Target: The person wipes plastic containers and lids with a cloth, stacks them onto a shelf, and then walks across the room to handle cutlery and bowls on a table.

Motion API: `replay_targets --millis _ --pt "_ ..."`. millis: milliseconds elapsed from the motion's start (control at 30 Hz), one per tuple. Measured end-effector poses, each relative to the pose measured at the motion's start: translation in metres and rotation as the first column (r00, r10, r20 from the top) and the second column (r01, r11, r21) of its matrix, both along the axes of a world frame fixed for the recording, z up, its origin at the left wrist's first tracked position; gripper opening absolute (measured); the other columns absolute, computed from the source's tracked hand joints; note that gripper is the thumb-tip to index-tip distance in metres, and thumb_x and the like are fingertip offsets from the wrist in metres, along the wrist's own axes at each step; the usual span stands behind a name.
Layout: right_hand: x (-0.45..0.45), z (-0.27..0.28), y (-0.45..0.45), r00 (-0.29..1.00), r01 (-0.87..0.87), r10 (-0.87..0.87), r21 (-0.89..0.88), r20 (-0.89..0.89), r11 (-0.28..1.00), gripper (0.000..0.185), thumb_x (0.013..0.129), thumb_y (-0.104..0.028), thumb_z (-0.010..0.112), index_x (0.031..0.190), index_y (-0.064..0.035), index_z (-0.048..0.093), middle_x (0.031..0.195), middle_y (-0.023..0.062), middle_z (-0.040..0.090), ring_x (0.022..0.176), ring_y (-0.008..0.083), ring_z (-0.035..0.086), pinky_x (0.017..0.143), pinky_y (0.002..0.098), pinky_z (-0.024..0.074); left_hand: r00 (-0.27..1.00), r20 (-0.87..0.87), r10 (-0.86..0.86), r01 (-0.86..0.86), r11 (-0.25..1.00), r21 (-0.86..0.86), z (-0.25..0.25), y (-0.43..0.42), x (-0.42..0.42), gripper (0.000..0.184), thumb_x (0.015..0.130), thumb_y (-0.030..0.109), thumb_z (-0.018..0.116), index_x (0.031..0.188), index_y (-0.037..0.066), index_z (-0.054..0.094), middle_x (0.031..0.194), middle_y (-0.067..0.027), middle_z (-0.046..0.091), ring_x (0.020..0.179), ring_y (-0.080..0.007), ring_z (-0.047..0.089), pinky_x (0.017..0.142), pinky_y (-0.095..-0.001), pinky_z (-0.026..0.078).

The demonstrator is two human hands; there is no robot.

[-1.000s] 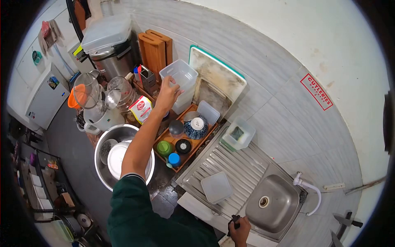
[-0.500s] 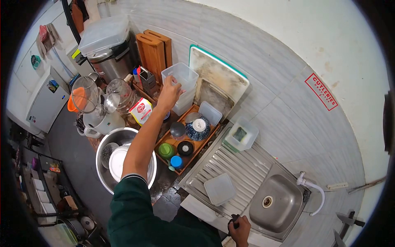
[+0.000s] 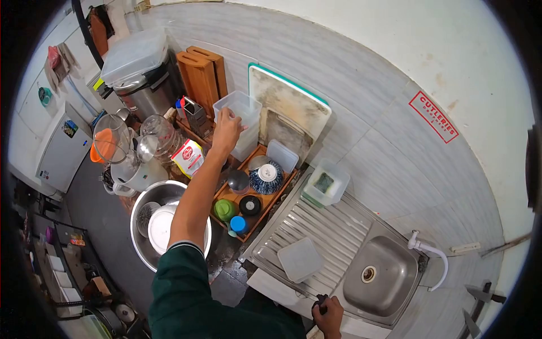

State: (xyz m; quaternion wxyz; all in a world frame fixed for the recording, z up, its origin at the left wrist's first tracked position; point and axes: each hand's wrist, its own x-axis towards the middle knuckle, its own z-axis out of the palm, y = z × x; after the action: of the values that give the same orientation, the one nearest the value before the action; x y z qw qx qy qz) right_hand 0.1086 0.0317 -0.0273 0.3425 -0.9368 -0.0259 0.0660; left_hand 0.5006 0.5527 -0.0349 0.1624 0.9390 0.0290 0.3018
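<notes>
Clear plastic meets the left hand [image 3: 227, 129] at the mouth of a tall container [image 3: 252, 121]: its fingers are drawn close together over the near rim, and I cannot tell whether they pinch anything. Low in the view, the right hand [image 3: 329, 316] is curled around a small black object [image 3: 319, 305] whose kind is unclear, near the front edge of the sink unit. Since half a second ago the camera has turned a little, so the container and its surroundings sit slightly further left; the left hand remains at the same rim and the right keeps its grip.

Just beside the container, a wooden tray [image 3: 268, 199] carries an upturned blue-patterned bowl [image 3: 267, 182], a green cup [image 3: 224, 210], a round black item [image 3: 250, 205] and a blue-topped one [image 3: 239, 225]. A stained cutting board [image 3: 293, 104] leans on the wall behind, and a red-and-white packet [image 3: 188, 157] stands left of the forearm. Partly covered by that arm, a steel basin [image 3: 164, 193] holds a white dish [image 3: 160, 229].

On the ribbed drainboard [image 3: 333, 229], a pale, squarish plastic piece [image 3: 300, 260] lies where it lay before, well apart from a clear box [image 3: 336, 189] with a dark green sponge [image 3: 323, 182]. Further right come the sink [image 3: 379, 257], its white tap [image 3: 435, 257] and wall-hung knives [image 3: 479, 292].
</notes>
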Motion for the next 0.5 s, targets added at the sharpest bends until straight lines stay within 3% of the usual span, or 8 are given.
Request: replay_targets --millis 200,300,400,467,500 --pt "-0.006 -0.009 -0.012 1.000 -0.010 0.009 -0.022 -0.018 1.000 0.027 0.077 -0.015 0.079 0.076 -0.0045 0.054 0.076 0.0165 0.053 0.069 0.0392 0.058 0.061 0.0481 0.0447 0.997 -0.060 -0.043 0.049 0.993 0.105 -0.022 0.016 0.001 0.032 0.080 0.024 0.087 0.100 0.001 0.077 0.124 -0.0238 0.056 0.121 -0.0440 0.053 0.103 -0.0511 0.049" --pt "-0.003 -0.004 -0.010 0.998 0.041 -0.041 -0.002 -0.053 0.999 0.026 0.079 -0.015 0.078 0.078 -0.0042 0.055 0.077 0.0176 0.052 0.072 0.0406 0.058 0.062 0.0491 0.0443 0.990 0.143 -0.007 -0.019 0.983 0.180 0.004 -0.015 -0.016 0.048 0.082 0.020 0.085 0.124 0.004 0.066 0.134 -0.0274 0.052 0.125 -0.0478 0.050 0.106 -0.0534 0.045" --pt "-0.001 -0.004 -0.016 0.995 0.068 -0.065 0.029 -0.081 0.997 0.025 0.080 -0.013 0.078 0.081 -0.0034 0.055 0.079 0.0152 0.055 0.071 0.0345 0.059 0.063 0.0446 0.0458 0.980 0.188 -0.064 0.049 0.996 0.080 0.027 -0.073 -0.048 0.046 0.084 0.016 0.082 0.124 0.004 0.062 0.128 -0.0254 0.056 0.123 -0.0468 0.052 0.104 -0.0542 0.045" --pt "-0.008 -0.022 -0.024 0.974 0.215 -0.197 0.198 -0.107 0.956 0.022 0.083 -0.009 0.076 0.085 -0.0030 0.055 0.080 0.0099 0.057 0.071 0.0210 0.058 0.064 0.0366 0.0468 0.908 -0.030 -0.417 0.409 0.901 -0.147 0.017 -0.128 -0.097 0.038 0.086 0.015 0.080 0.120 0.003 0.065 0.125 -0.0241 0.058 0.121 -0.0448 0.055 0.104 -0.0543 0.044" --pt "-0.012 -0.033 -0.032 0.884 0.368 -0.266 0.219 -0.385 0.904 0.022 0.086 -0.012 0.077 0.095 -0.0023 0.059 0.089 0.0108 0.063 0.082 0.0211 0.063 0.075 0.0356 0.0509 0.831 -0.150 -0.536 0.488 0.832 -0.265 0.007 -0.150 -0.116 0.037 0.087 0.014 0.079 0.120 0.003 0.065 0.122 -0.0234 0.060 0.119 -0.0440 0.056 0.103 -0.0532 0.045"
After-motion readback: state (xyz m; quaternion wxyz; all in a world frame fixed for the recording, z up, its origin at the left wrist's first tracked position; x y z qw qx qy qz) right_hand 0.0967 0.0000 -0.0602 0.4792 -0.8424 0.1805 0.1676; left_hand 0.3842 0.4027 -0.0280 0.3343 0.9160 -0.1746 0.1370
